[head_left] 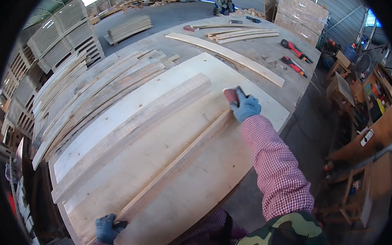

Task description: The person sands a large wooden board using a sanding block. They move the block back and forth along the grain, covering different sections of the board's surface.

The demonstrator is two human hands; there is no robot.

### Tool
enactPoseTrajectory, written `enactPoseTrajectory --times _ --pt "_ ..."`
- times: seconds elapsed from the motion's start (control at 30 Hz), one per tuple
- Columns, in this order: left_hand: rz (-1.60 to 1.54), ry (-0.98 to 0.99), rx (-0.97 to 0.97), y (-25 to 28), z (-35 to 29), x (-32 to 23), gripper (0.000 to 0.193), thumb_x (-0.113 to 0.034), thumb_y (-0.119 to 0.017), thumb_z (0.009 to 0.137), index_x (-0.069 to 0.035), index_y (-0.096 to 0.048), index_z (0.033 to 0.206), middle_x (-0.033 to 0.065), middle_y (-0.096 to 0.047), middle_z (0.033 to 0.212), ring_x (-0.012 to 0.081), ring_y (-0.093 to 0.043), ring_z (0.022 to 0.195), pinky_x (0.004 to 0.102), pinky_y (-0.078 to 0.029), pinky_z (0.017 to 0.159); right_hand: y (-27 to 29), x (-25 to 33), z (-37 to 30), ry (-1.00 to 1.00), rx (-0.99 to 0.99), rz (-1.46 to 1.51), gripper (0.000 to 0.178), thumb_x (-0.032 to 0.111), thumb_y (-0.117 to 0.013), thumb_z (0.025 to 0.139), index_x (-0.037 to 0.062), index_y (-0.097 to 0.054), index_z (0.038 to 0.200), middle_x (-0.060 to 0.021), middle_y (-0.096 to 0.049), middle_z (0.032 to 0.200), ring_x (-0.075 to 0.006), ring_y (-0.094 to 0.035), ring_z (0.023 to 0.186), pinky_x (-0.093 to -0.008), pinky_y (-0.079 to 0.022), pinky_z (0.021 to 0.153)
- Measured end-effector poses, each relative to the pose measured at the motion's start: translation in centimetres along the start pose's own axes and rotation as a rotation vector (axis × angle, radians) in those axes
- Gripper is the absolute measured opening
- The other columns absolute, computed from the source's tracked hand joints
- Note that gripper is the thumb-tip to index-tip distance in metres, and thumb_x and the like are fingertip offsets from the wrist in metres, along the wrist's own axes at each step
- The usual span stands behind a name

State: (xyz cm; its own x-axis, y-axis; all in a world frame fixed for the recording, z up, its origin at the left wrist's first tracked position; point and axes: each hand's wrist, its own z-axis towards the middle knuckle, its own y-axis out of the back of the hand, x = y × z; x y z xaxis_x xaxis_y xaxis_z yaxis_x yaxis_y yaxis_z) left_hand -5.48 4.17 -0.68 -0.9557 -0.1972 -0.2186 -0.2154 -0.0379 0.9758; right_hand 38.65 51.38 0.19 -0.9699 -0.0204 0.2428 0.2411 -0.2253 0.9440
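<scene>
A narrow wooden strip [176, 166] stands on edge across a pale plywood sheet [223, 157], running from near left to far right. My left hand [106, 228], in a blue-grey glove, grips the strip's near end. Just beyond its far end, my right hand [247, 108] in a light blue glove is closed on a reddish-brown sanding block [231, 96]. The block's underside is hidden, so I cannot tell whether it touches wood. Left of the strip and roughly parallel lies a thicker wooden beam [134, 123].
Rough boards [100, 84] are piled on the left. Beyond the plywood lie a long curved board [226, 55], several thin slats [245, 35] and two red power tools [295, 51]. A person [224, 5] is low down at the back. Wooden shelving [374, 109] stands right.
</scene>
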Motion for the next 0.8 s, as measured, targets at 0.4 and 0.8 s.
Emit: enactPoseTrajectory --times 0.4,0.8 --pt "0.033 0.013 0.030 -1.0 0.2 1.6 0.047 -0.052 -0.082 0.069 -0.010 -0.063 0.075 0.0136 -0.064 0.063 0.0353 -0.064 0.059 0.0461 -0.048 0.056 0.4 7.3 -16.7 0.705 0.012 0.136 0.080 0.034 -0.079 0.078 0.0239 -0.044 0.149 -0.0265 -0.042 0.141 -0.0440 -0.048 0.122 -0.0518 -0.041 0.104" --pt "0.042 0.000 0.024 -0.5 0.7 0.6 0.047 -0.053 -0.081 0.071 -0.010 -0.064 0.077 0.0129 -0.065 0.063 0.0340 -0.065 0.059 0.0443 -0.049 0.057 -1.9 -1.3 2.3 -0.136 0.130 0.142 0.090 0.048 -0.068 0.087 0.0279 -0.020 0.160 -0.0262 -0.049 0.137 -0.0447 -0.052 0.120 -0.0485 -0.043 0.106"
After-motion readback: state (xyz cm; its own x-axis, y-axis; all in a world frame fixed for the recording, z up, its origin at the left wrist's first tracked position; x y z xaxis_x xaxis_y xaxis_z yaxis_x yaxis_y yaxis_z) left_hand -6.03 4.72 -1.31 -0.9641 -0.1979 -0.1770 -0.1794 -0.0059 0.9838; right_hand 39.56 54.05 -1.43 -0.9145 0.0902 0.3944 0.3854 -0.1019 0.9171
